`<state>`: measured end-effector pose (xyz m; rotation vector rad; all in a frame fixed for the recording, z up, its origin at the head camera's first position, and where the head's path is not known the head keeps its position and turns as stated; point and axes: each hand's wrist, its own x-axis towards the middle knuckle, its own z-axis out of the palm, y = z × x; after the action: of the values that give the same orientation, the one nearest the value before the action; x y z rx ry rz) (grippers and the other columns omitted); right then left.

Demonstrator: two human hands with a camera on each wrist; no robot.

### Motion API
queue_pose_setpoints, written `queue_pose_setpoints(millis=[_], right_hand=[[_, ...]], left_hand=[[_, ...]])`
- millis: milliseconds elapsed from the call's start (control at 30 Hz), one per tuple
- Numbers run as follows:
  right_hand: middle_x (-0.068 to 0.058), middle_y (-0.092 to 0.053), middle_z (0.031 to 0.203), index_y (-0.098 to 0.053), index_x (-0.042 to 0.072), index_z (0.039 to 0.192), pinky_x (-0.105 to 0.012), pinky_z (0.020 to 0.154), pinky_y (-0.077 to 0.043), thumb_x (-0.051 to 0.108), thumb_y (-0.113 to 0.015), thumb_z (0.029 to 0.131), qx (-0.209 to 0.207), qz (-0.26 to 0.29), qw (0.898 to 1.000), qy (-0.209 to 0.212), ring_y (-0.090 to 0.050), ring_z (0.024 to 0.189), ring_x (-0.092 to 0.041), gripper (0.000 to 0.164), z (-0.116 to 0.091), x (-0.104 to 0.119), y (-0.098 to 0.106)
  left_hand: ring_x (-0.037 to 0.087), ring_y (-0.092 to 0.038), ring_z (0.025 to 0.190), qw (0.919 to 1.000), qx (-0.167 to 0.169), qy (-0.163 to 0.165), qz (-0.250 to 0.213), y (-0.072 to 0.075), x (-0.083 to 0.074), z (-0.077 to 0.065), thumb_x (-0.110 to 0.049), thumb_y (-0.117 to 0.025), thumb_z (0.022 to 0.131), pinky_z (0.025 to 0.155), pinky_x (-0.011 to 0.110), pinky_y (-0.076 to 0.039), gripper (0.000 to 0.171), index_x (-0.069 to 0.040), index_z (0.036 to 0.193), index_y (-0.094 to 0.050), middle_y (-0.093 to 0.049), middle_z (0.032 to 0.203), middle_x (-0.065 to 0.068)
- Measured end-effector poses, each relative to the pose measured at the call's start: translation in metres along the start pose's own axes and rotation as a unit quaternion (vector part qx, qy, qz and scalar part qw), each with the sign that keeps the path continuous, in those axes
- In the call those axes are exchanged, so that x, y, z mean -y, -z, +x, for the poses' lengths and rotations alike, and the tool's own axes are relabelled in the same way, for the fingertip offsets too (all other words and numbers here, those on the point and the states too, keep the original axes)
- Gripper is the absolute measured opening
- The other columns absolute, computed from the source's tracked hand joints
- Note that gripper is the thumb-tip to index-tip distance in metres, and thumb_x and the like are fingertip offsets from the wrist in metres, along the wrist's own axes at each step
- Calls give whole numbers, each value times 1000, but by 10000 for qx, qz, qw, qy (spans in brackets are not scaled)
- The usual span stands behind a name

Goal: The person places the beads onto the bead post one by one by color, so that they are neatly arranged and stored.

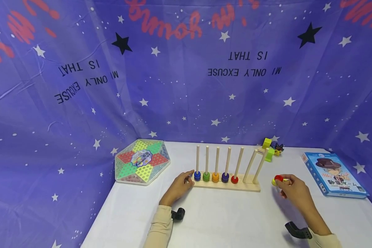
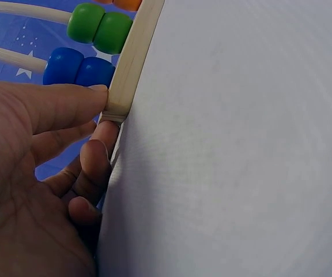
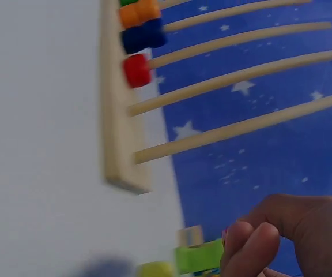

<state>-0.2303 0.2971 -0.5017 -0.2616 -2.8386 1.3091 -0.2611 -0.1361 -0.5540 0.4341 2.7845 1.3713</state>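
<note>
A wooden peg stand [image 1: 226,186] with a row of upright rods stands on the table. Blue [image 1: 197,176], green [image 1: 206,176], orange [image 1: 215,177] and dark purple [image 1: 225,177] beads sit in pairs at the feet of their rods. One red bead [image 1: 234,179] is on the fifth rod; the two rightmost rods are bare. My left hand [image 1: 180,186] grips the stand's left end between thumb and fingers. To the right of the stand, my right hand [image 1: 295,193] pinches another red bead [image 1: 278,178]. Yellow beads [image 3: 155,270] lie close by, partly hidden by that hand.
A hexagonal Chinese checkers box [image 1: 142,162] lies at the back left. On the right lies a blue game box [image 1: 336,175]. Green blocks [image 1: 269,154] and a small dark figure [image 1: 279,148] stand behind the stand's right end. A purple starry cloth [image 1: 179,113] hangs behind the table.
</note>
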Motion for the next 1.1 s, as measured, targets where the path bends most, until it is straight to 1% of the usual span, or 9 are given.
queue_pose_setpoints(millis=[67,167,333,433,533,633,767,867,1100], right_hand=[[-13,-63,81,-46,-5,130,-31,48,-47,41,-58,93,-230,-142,9994,199,-61,59,-20,60,1,14,9],[-13,-62,83,-48,-3,130,-29,47,-46,43,-57,93,-552,-183,9969,525,-61,56,-18,60,1,41,21],[-15,-60,85,-49,-2,131,-30,46,-49,40,-59,93,-863,125,9897,1138,-60,52,-17,58,-1,92,39],[-15,-59,86,-49,-1,132,-30,46,-48,40,-59,92,-886,276,9867,1332,-60,52,-18,58,-5,119,43],[-16,-59,87,-49,0,132,-29,46,-49,37,-61,92,-722,437,9844,1544,-60,53,-19,56,-10,139,40],[-17,-59,87,-50,1,132,-29,46,-49,34,-62,92,-412,514,9832,1702,-60,52,-20,53,-12,154,33],[-15,-60,86,-54,7,128,-32,44,-48,42,-63,90,7,520,9819,1822,-59,50,-23,53,-12,169,21],[-13,-62,85,-55,10,127,-33,42,-46,46,-63,89,244,489,9811,1855,-58,49,-24,54,-10,175,12],[-10,-62,87,-55,12,128,-35,43,-47,32,-64,91,465,403,9823,1767,-59,50,-24,43,-6,178,0]], left_hand=[[9,-43,70,10000,7,21,19,0,-1,0,-11,-63,90,62,25,-37,50,-5,138,-50,-53,87,1],[9,-43,70,10000,-5,10,34,1,-1,0,-11,-62,90,63,25,-37,49,-4,137,-51,-54,87,2],[9,-43,70,10000,-11,20,-29,2,-1,0,-10,-62,90,62,25,-37,49,-4,137,-51,-54,87,2],[9,-43,70,10000,-14,5,-48,2,0,0,-10,-63,90,62,25,-37,49,-5,137,-51,-53,87,1],[10,-43,70,10000,-4,-32,-53,2,-1,0,-11,-63,90,63,25,-36,49,-4,137,-51,-54,87,1],[10,-42,70,10000,17,-53,-49,2,-1,-1,-10,-63,90,63,26,-36,49,-4,137,-50,-54,87,3],[10,-41,69,10000,11,-44,-28,2,-1,0,-10,-63,90,62,26,-35,49,-4,137,-51,-53,87,2],[9,-42,69,10000,16,-19,-42,2,-2,0,-11,-63,90,62,25,-35,49,-5,137,-50,-53,87,0],[9,-42,70,10000,58,10,-80,3,-2,-1,-11,-63,90,63,25,-36,50,-4,138,-50,-54,88,0]])
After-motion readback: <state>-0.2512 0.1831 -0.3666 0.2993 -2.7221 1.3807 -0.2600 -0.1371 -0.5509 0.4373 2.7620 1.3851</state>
